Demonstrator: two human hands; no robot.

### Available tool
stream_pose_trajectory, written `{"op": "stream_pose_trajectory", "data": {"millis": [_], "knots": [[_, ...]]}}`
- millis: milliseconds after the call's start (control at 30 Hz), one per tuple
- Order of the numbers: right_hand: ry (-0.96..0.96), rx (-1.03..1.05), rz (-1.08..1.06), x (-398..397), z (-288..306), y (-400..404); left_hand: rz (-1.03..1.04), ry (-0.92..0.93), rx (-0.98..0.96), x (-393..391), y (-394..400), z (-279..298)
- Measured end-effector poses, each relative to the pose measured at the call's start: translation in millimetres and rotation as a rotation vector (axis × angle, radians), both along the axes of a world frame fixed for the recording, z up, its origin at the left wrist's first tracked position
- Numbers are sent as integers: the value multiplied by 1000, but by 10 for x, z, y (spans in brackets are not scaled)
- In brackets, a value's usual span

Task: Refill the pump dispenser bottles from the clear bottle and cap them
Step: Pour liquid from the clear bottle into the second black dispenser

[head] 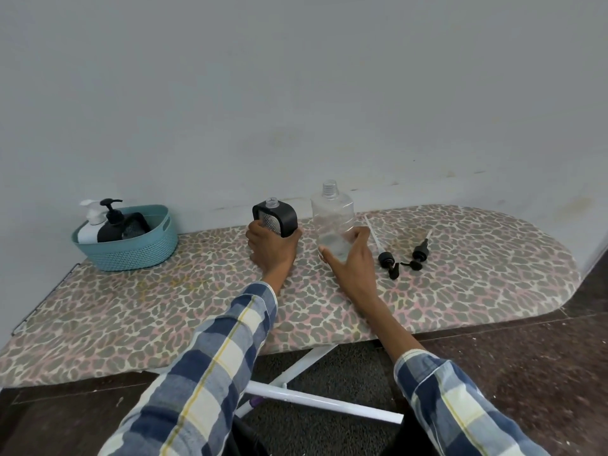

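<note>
I count two uncapped bottles upright on the board: a black bottle with my left hand curled round its base, and the clear bottle, my right hand wrapped round its lower part. Two loose pumps lie just right of it. A teal basket holds three more bottles, well left.

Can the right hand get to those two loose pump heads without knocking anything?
Probably yes, once it lets go. The right hand grips the clear bottle; the pump heads lie on the board just to its right, with nothing between them and the hand.
</note>
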State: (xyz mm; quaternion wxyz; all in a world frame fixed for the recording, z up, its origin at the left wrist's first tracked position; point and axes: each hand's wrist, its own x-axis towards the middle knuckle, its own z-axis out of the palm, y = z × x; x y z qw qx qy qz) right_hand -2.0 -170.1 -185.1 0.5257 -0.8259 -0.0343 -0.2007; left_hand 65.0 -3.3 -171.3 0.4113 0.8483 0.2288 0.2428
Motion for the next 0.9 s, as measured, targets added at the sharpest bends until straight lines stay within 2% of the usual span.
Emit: {"op": "stream_pose_trajectory", "data": {"millis": [267, 400, 533, 667, 900], "knots": [[36, -14, 25, -23, 16, -21, -20, -37, -42, -99, -43, 8], [101, -57, 54, -48, 7, -25, -238, -163, -141, -278, 197, 12], [78, -47, 55, -5, -30, -33, -394, -198, -243, -487, 493, -13], [72, -52, 64, -24, -25, -12, -370, -248, -365, -669, 697, -33], [-101, -178, 84, -101, -22, 31, -322, -330, -318, -736, 820, -75]]}}
